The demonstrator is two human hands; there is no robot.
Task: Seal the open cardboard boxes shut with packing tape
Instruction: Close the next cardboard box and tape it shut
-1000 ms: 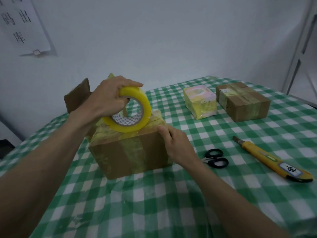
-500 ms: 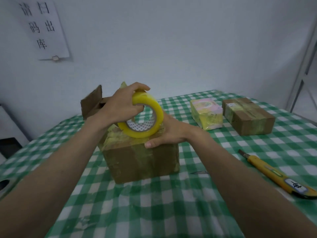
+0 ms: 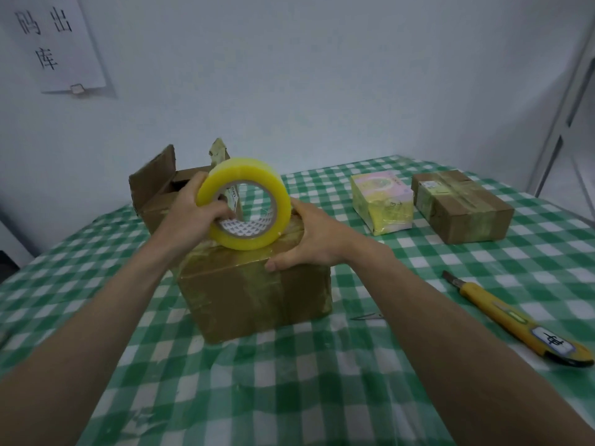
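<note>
Plain pale wall (image 3: 322,75) behind, lit evenly and dimly. White paper sheet (image 3: 54,43) with black characters pinned at 10 o'clock, small clip on its bottom edge. Pale metal frame (image 3: 570,101) running up at 2 o'clock. Table covered in green-and-white checked cloth (image 3: 289,381), wrinkled near 6 o'clock. Dark patch of floor at 9 o'clock.

On the white paper sheet (image 3: 54,43) fixed to the wall we read the handwritten characters 码, 出 and 库. The white label (image 3: 552,345) on the yellow utility knife (image 3: 512,320) carries one handwritten character, which we cannot decipher.
</note>
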